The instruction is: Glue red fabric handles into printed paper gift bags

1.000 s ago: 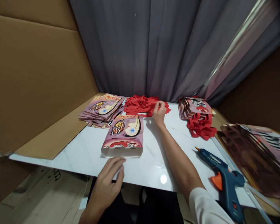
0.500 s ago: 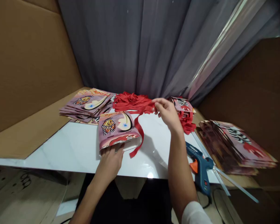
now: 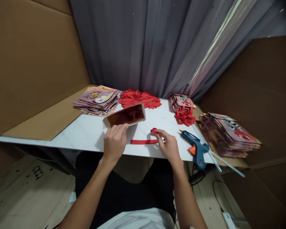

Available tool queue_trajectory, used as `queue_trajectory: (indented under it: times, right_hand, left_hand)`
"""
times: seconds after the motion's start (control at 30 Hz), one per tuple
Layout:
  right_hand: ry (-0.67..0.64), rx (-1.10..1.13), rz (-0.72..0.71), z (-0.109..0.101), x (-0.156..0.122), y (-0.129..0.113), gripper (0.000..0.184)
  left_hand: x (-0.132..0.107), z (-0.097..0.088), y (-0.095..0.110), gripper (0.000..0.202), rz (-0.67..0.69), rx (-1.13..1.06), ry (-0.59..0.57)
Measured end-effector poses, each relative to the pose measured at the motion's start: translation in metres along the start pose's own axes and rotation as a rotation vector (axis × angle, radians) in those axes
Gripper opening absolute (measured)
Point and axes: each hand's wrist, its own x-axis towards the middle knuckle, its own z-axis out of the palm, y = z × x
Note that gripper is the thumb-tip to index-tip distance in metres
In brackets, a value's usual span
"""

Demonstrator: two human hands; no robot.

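My left hand [image 3: 115,141] is closed on the near edge of a printed paper bag [image 3: 126,117], tilted above the white table. The bag turns a dark reddish-brown area framed by a pale rim toward me; its butterfly print is out of sight. To the right, my right hand [image 3: 168,145] pinches a red ribbon [image 3: 143,142] between thumb and fingers. One length of that ribbon lies straight along the table near the front edge, and a red bit shows at the fingertips.
A pile of red ribbons [image 3: 141,99] lies at the back. Printed bags are stacked at left [image 3: 95,100] and right [image 3: 231,133]. Bags with red ribbon handles [image 3: 184,109] stand back right. A blue glue gun [image 3: 197,148] and clear glue sticks [image 3: 226,163] lie front right.
My right hand has come from the ribbon pile toward the front with the ribbon, which now lies along the table. My left hand has tipped the bag, hiding its printed face.
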Motion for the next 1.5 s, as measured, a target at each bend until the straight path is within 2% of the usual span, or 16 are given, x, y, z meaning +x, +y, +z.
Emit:
queue_trajectory:
  times: [0.1, 0.17, 0.2, 0.27, 0.33, 0.4, 0.47, 0.57, 0.67, 0.8, 0.97, 1.17, 1.33, 1.5]
  right_hand:
    - [0.181, -0.008, -0.089, 0.018, -0.010, -0.023, 0.023]
    - [0.278, 0.047, -0.182, 0.033, -0.015, -0.042, 0.024]
    - [0.287, 0.081, -0.224, 0.041, -0.017, -0.051, 0.024]
    - [0.202, 0.158, -0.255, 0.058, -0.020, -0.062, 0.023]
    - [0.102, 0.230, -0.216, 0.073, -0.022, -0.066, 0.020]
    - [0.086, 0.265, -0.174, 0.084, -0.024, -0.064, 0.019]
    - [0.102, 0.250, -0.164, 0.090, -0.026, -0.060, 0.019]
    - [0.072, 0.191, -0.111, 0.093, -0.028, -0.053, 0.020]
    - [0.033, 0.172, -0.048, 0.091, -0.030, -0.050, 0.021]
    - [0.022, 0.090, -0.053, 0.088, -0.032, -0.051, 0.021]
    - [0.023, -0.064, -0.073, 0.086, -0.035, -0.057, 0.023]
    - [-0.006, -0.092, -0.055, 0.083, -0.036, -0.063, 0.020]
    - [-0.137, -0.167, 0.024, 0.070, -0.028, -0.069, 0.019]
    - [-0.405, -0.323, -0.001, 0.051, -0.006, -0.073, 0.021]
  left_hand:
    - [0.000, -0.019, 0.028, 0.031, -0.280, -0.253, 0.210]
    - [-0.009, -0.023, 0.040, 0.034, -0.464, -0.381, 0.295]
    - [-0.015, -0.022, 0.042, 0.036, -0.525, -0.429, 0.320]
    - [-0.028, -0.015, 0.043, 0.040, -0.601, -0.510, 0.334]
    - [-0.039, -0.006, 0.038, 0.045, -0.666, -0.584, 0.330]
    - [-0.046, -0.001, 0.032, 0.047, -0.745, -0.679, 0.298]
    - [-0.049, 0.000, 0.028, 0.047, -0.795, -0.796, 0.203]
    - [-0.050, -0.004, 0.025, 0.048, -0.790, -0.945, 0.052]
    - [-0.050, -0.009, 0.026, 0.047, -0.769, -1.014, -0.015]
    - [-0.053, -0.011, 0.031, 0.041, -0.717, -1.021, -0.125]
    - [-0.051, -0.011, 0.041, 0.031, -0.695, -0.981, -0.097]
    - [-0.047, -0.017, 0.051, 0.029, -0.673, -0.953, -0.098]
    - [-0.057, -0.014, 0.043, 0.034, -0.734, -0.845, -0.176]
    - [-0.059, -0.020, 0.034, 0.037, -0.766, -0.622, -0.289]
